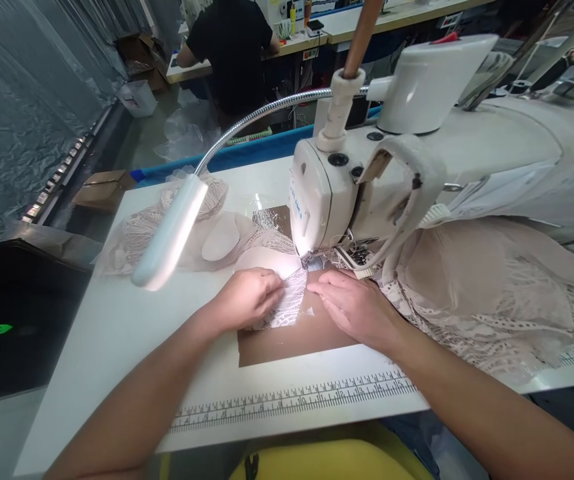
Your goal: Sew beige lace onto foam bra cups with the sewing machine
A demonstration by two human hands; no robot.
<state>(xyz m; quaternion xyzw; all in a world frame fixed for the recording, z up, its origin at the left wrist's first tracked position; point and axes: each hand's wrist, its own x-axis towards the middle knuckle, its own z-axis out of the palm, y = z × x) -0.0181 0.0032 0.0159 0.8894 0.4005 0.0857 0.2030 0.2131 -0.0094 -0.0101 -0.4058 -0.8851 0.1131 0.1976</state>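
Observation:
A pale pink lace piece lies under the head of a white sewing machine, close to the needle area. At its left side is my left hand, with fingers curled and closed on the lace. A smooth pale cup-shaped panel joins the lace just beyond that hand. My right hand rests flat on the brown plate, its fingers stretched toward the right edge of the lace. Whether those fingertips pinch any cloth cannot be seen. The needle itself is too small to make out.
Lace garments are heaped right of the machine, and more lace lies at the table's left. A lit lamp hangs over the left side on a bendy arm. A printed ruler runs along the front edge. Another person sits beyond.

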